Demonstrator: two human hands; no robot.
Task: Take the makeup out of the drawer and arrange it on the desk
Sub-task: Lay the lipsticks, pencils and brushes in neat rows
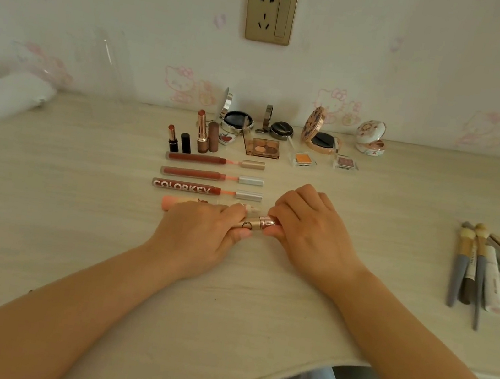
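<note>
Your desk fills the view, its curved near edge just in front of you. A loose bundle of brushes lies by the right edge, handles pointing toward you. Along the far edge stand four opened compacts, with small eyeshadow pans and upright lipsticks just in front. Nearer you, three lip gloss tubes lie in parallel, each with its cap pulled off to the right.

Your left hand and right hand meet at mid-desk, both curled round one rose-gold lip tube. The left grips its body, and the right closes over what looks like the cap end (only a short middle stretch shows between your fists). Its long axis runs left to right, in line with the row above, and it sits just on the near side of a peach tube half hidden by your left knuckles.

The next move, as I judge it, turns on that axis: pull the cap straight rightward, keeping the body parallel to the row. Whether the tube touches the desk is hard to tell. The drawer is not in view.
</note>
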